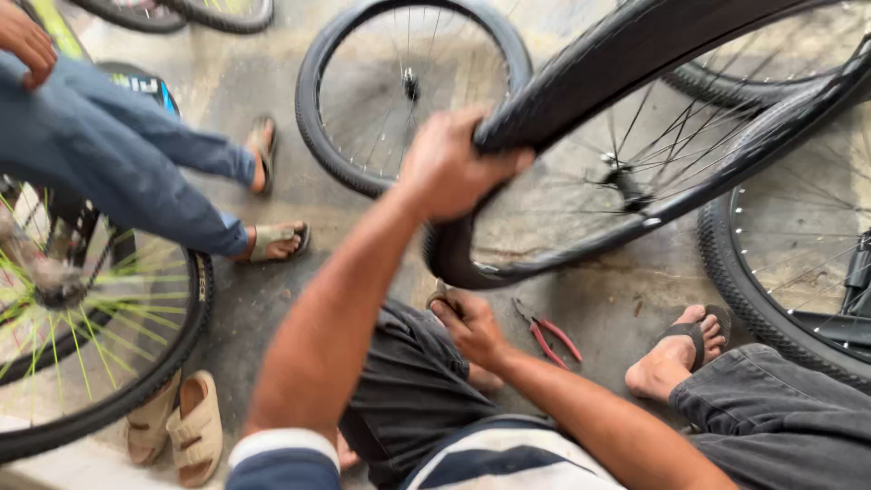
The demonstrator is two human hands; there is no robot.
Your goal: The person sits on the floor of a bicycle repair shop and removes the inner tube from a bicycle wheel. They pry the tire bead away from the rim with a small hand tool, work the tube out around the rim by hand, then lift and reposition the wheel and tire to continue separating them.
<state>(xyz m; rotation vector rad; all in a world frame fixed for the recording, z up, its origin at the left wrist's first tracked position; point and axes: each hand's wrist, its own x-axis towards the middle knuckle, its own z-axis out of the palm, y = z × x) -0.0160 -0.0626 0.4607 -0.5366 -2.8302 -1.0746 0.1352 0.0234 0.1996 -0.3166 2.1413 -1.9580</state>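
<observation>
I hold a bicycle wheel (626,181) up in front of me, its black tyre (590,73) partly pulled off the rim. My left hand (454,168) grips the loose tyre at the wheel's left side. My right hand (470,325) is lower, just under the tyre's bottom edge, fingers curled on a small light-coloured tool (441,292) that I cannot identify. My knees in dark shorts and my right foot in a sandal (680,349) are below the wheel.
Red-handled pliers (550,332) lie on the concrete floor beside my right hand. Another wheel (318,91) lies behind. A knobbly-tyred wheel (735,272) stands at right and a green-spoked wheel (195,308) at left. Another person's blue-trousered legs (118,154) and beige sandals (177,426) are at left.
</observation>
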